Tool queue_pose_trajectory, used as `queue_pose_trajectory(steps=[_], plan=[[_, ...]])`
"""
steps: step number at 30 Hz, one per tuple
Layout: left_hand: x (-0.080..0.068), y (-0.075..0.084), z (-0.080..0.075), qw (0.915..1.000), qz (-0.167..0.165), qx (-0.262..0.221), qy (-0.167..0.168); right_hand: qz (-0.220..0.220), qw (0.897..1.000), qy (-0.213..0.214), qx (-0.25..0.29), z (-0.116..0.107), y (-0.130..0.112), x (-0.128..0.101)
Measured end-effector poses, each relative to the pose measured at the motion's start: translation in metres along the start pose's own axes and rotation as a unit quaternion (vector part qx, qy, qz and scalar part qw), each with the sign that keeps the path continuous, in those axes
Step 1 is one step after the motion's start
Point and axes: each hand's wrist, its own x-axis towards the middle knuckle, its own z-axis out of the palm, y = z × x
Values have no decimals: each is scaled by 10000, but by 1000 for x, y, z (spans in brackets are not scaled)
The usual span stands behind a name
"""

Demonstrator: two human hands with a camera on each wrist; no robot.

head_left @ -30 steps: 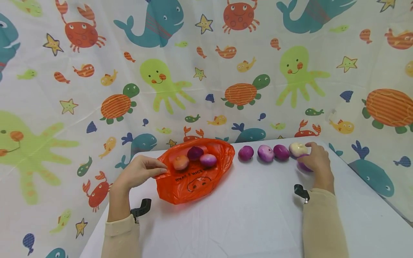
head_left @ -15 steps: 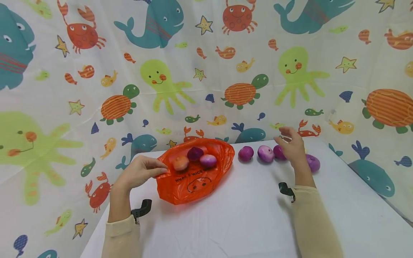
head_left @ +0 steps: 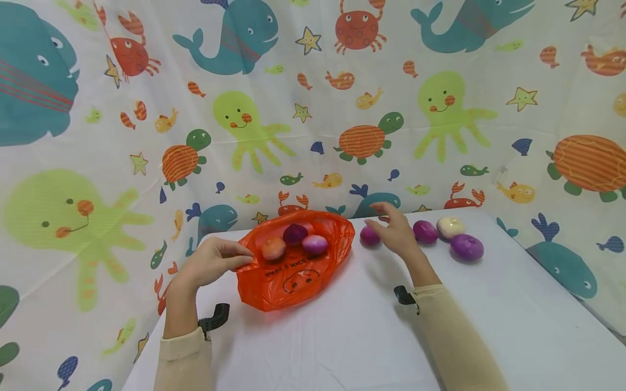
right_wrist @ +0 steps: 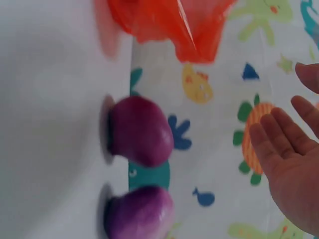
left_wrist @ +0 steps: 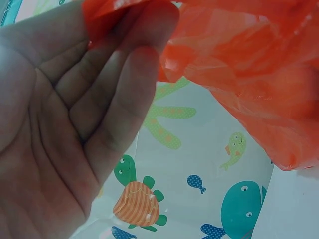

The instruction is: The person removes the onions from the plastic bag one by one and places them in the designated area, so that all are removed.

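My left hand [head_left: 217,260] pinches the left edge of a red plastic bag [head_left: 266,293], which lies with its mouth spread. Inside sit a yellow-brown onion [head_left: 273,248], a dark purple onion [head_left: 295,234] and a lighter purple onion [head_left: 315,245]. With nothing in it, my right hand [head_left: 397,231] hovers over the table, fingers loosely spread, beside a purple onion [head_left: 370,235]. The right wrist view shows that onion with a paler purple onion [right_wrist: 141,214], which my hand hides in the head view.
Further right on the white table [head_left: 342,336] stand a red onion [head_left: 425,232], a white onion [head_left: 451,227] and a large purple onion [head_left: 467,248]. A curtain [head_left: 313,163] printed with sea animals hangs behind the table.
My right hand has left the white and purple onions at the right end and moved left along the row. My left hand stays at the bag's edge.
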Motion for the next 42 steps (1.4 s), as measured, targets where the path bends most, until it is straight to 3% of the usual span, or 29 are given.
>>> queue_pose_trajectory(steps=[7, 21, 33, 42], plan=[[-1, -1, 1, 10000, 95, 3, 18, -318, 9983, -471, 96, 32, -8, -4], [-2, 2, -1, 9999, 150, -58, 37, -777, 9933, -842, -144, 58, -15, -10], [-3, 1, 0, 10000, 51, -74, 26, -621, 9920, -1094, -135, 78, -21, -15], [-2, 0, -2, 9998, 157, -73, 30, -610, 9907, -1193, -224, 89, -19, -15]])
